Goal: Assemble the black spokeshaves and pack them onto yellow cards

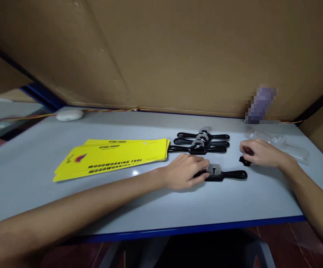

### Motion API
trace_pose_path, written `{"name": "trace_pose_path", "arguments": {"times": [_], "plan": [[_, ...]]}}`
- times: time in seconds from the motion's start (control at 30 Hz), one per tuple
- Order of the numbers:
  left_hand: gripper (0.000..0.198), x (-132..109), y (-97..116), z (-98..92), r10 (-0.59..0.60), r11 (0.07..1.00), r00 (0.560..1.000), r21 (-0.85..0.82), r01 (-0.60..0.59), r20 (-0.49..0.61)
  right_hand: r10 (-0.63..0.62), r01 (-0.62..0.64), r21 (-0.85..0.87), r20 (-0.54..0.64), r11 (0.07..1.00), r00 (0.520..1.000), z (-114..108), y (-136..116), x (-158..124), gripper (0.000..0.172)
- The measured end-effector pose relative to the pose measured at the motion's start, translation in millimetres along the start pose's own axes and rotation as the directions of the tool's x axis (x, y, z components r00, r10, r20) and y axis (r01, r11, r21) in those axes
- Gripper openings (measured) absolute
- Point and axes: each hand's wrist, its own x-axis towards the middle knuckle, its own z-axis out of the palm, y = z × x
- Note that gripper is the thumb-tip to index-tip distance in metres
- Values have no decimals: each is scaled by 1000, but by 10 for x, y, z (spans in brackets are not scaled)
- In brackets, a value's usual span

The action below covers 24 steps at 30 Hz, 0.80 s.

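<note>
1 spokeshave (pixel 218 175) gripped, 1 small black piece (pixel 244 161) that could easily get away

So the spokeshave was being held flat on the table (pixel 150 208), right of its middle and between the front and back edges. Its left handle was gripped by the closed fingers of the left hand (pixel 187 171). Nearer the right edge, the fingers of the right hand (pixel 257 152) were curled over the small black piece; whether it was pinched or just touched, cannot tell, sorry.

Worry spots, imo: the metal plate (pixel 214 170) was crowded by the left fingertips, so a nick could've been caused by a slip if its edge was sharp. The small black piece could've been dropped if only loosely held. And the 3 other spokeshaves (pixel 199 149), bunched toward the back edge, could've been knocked by a careless reach.

Materials: glossy black rounded handles, set against a flat grey plate cut with a slot. The yellow cards (pixel 122 153), thin and smooth, were overlapped toward the left edge. By the right edge, shiny clear plastic packaging (pixel 296 152) had been left.
</note>
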Motion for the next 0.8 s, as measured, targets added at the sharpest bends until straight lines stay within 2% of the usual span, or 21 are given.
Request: {"name": "trace_pose_path", "arguments": {"times": [0.27, 0.4, 0.47, 0.6, 0.8], "plan": [[40, 11, 46, -42, -52, 999, 998, -9, 52, 34, -36, 41, 97, -50, 994, 998, 49, 84, 46, 2], [53, 8, 66, -62, -99, 995, 994, -16, 100, 46, -76, 83, 63, -109, 995, 991, 83, 49, 71, 15], [58, 5, 62, -59, -81, 996, 996, -30, 83, 42, -118, 123, 29, -139, 992, 983, 113, 65, 84, 20], [54, -11, 34, -25, -30, 999, 1000, -45, 30, 3, -212, 210, -32, -238, 977, 948, 162, 165, 100, 26], [57, -29, 15, 5, -24, 999, 1000, -29, 23, -14, -157, 153, -38, -300, 987, 941, 81, 240, 77, 16]]}}
